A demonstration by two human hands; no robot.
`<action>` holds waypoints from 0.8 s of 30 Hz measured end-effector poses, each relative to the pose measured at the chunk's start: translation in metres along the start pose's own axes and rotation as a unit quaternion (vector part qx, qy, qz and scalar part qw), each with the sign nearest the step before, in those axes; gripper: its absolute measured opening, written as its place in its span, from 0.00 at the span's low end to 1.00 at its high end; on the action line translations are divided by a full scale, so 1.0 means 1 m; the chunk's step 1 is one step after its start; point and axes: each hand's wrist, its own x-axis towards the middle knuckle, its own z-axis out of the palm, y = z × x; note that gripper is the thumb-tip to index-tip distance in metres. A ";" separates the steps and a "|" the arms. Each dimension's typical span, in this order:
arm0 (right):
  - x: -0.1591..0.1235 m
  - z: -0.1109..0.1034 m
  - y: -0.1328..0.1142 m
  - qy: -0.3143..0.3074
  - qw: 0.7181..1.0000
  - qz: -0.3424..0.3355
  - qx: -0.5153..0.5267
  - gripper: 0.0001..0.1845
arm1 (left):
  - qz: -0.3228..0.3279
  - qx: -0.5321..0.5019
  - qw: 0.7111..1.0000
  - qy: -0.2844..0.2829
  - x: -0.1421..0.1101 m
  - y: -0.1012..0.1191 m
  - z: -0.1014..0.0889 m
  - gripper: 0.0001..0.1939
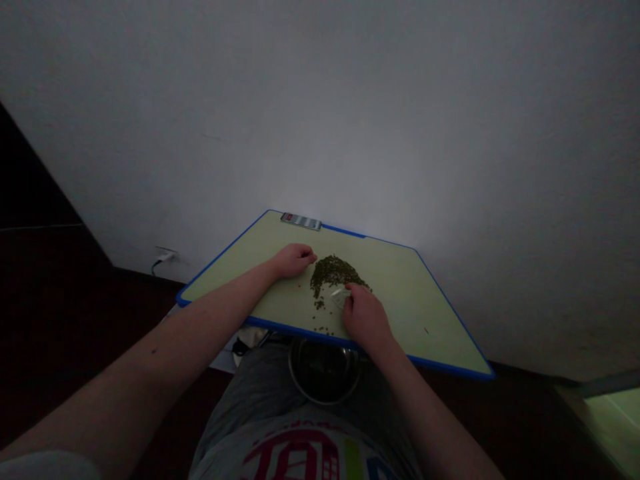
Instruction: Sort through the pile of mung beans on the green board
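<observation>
A loose pile of small dark green-brown beans or seeds [336, 268] lies on the pale yellow tabletop [400, 293], with stray ones scattered towards the near edge. My right hand [369, 319] grips a small clear plastic piece [339, 297], its exact kind unclear, at the near side of the pile. Just left of the pile, my left hand [294, 261] rests on the table with fingers curled together; whether anything is between the fingertips does not show. Below the table's near edge, a round metal bowl [324, 399] sits at my lap, its inside dark.
A phone-like device with a lit screen [301, 221] lies at the far left edge of the table. Blue trim [450, 370] borders the tabletop. Behind it rises a pale wall [320, 120], with a plugged-in cord [165, 257] low on the left.
</observation>
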 end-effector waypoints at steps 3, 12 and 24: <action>-0.002 -0.002 0.004 0.002 1.000 0.012 -0.004 0.17 | -0.001 -0.001 1.000 -0.003 0.000 0.001 -0.001 0.17; -0.003 -0.002 -0.008 -0.008 1.000 -0.027 0.010 0.16 | -0.004 0.002 1.000 -0.002 -0.001 0.005 -0.002 0.17; 0.001 0.000 -0.007 -0.004 1.000 -0.011 -0.015 0.16 | 0.002 0.016 1.000 0.004 0.000 0.002 -0.002 0.17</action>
